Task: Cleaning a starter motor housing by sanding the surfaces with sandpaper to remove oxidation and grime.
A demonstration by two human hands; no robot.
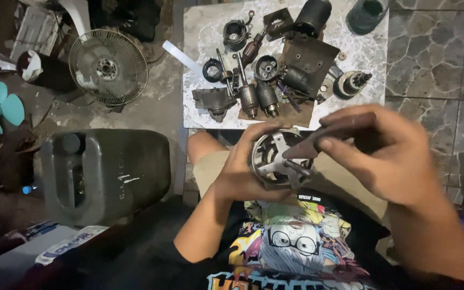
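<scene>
Left hand [240,166] in a curled grip, right hand [388,153] pinching

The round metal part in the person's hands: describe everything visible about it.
The round metal part is a short, hollow grey ring with a cross-shaped bracket spanning its open face. It looks like worn, dull steel. It is held above the person's lap, open face tilted toward the camera. The left hand grips its side; the right hand presses a dark flat tool against the bracket.
</scene>
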